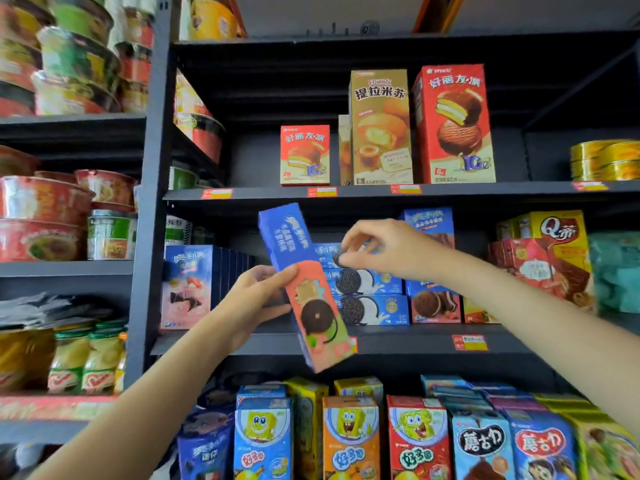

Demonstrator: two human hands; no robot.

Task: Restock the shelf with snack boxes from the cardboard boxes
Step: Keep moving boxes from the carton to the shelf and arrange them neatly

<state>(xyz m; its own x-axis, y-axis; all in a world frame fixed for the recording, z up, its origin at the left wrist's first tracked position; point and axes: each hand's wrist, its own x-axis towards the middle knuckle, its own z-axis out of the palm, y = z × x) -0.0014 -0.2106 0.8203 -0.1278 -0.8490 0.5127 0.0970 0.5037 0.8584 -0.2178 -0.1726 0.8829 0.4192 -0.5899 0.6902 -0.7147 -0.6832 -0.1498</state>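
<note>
at the middle shelf (398, 344) my left hand (258, 296) grips the box (304, 289) mid-length; right hand (377, 249) pinches a stacked pack (327, 254). light, stiff card, i judge; hold the long edges.

on the middle shelf (398, 342), open room lies between the upright row of blue cookie boxes (194, 285) at the left and the stack of flat cookie boxes (367, 296) in the centre. the tilted blue-and-pink cookie box (308, 289), held in the left hand (256, 296), stands across the front of that gap. the right hand (381, 249) occupies the space above the flat stack, under the upper shelf (381, 194). the upper shelf has bare room left of the small red pie box (304, 154).
</note>
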